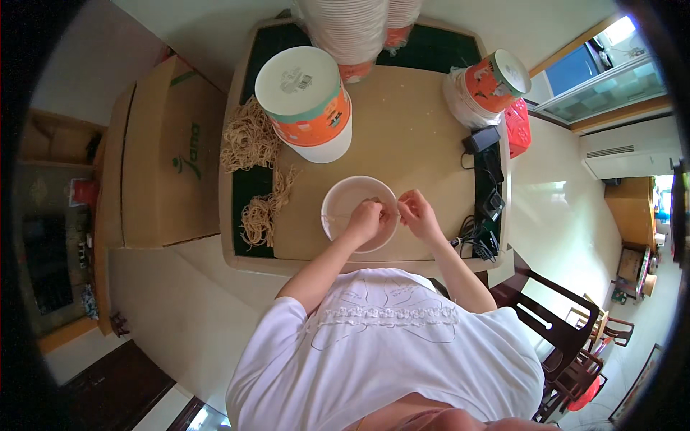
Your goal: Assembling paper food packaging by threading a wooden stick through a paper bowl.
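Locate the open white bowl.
In the head view, the white bowl stands centrally on the brown board, left hand over it, right hand by its right rim.

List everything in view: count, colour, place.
table: one, green and beige, centre
sheet: one, brown, on table
bowl: one, white, near edge
cord piles: two, tan, left edge
tub stacks: two, orange and green, far corners
wrapped stacks: two, white and orange, far edge
adapters: at least two, black, right edge
cables: several, black, right edge
carton: one, brown, left of table
chairs: several, dark brown, right
shirt: one, white, bottom
hands: two, left hand over bowl, right hand by rim
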